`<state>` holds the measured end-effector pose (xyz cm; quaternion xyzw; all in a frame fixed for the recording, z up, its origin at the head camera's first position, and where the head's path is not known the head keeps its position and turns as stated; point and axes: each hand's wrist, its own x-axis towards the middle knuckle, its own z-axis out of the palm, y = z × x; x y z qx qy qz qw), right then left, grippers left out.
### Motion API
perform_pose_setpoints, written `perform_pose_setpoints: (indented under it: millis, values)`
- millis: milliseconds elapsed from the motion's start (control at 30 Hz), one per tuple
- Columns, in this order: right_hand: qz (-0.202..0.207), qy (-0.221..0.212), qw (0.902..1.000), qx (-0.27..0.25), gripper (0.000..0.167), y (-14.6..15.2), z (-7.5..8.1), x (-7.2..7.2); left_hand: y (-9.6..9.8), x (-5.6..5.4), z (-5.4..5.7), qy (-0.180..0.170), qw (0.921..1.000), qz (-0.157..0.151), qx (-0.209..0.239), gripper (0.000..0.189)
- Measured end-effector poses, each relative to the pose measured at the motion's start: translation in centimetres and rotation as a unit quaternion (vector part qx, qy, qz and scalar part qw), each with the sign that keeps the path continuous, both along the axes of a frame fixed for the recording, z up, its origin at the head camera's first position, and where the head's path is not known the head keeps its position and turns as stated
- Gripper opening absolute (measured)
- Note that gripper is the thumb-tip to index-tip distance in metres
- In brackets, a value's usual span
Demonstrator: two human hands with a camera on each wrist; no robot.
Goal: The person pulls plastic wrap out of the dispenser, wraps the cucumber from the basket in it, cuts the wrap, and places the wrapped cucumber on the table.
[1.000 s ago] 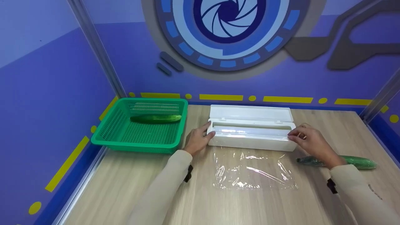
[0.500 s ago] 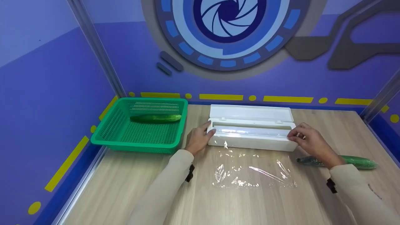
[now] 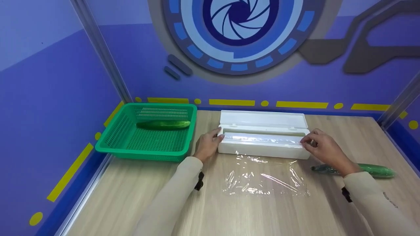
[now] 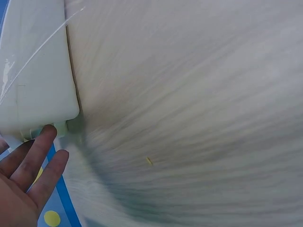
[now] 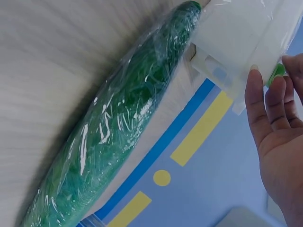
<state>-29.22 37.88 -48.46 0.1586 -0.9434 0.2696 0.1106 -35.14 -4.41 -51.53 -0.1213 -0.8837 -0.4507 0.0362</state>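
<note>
A white cling film box (image 3: 262,149) lies on the table with its lid (image 3: 262,118) tipped back and a film roll (image 3: 262,138) inside. Clear film (image 3: 265,180) runs over its front and spreads crinkled on the wood. My left hand (image 3: 208,146) holds the box's left end, thumb at the front top edge; in the left wrist view its fingertips touch the end wall. At the right front corner my right hand (image 3: 323,147) pinches with thumb and fingertips. The right wrist view shows a small green piece (image 5: 277,73) there, partly hidden by the fingers.
A film-wrapped cucumber (image 3: 377,170) lies under and beside the right forearm. To the left, a green basket (image 3: 147,153) holds a bare cucumber (image 3: 164,124). Blue-purple walls (image 3: 115,42) border the table at the back and sides.
My right hand has shifted very slightly left at the box's corner. The film on the table has crept a little and its creases differ. The left hand stays at the box's end.
</note>
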Motion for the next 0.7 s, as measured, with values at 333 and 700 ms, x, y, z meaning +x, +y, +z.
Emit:
perform_pose_setpoints:
  millis: [333, 700]
  values:
    - [0.002, 0.089, 0.9959, -0.013, 0.008, 0.11, -1.02, -0.04, 0.23, 0.08, 0.55, 0.004, 0.9998, 0.013, -0.015, 0.045]
    - [-0.014, 0.072, 0.9970, -0.027, 0.013, 0.07, -1.03, -0.03, 0.08, -0.16, 0.33, -0.004, 0.9997, 0.017, -0.014, 0.043]
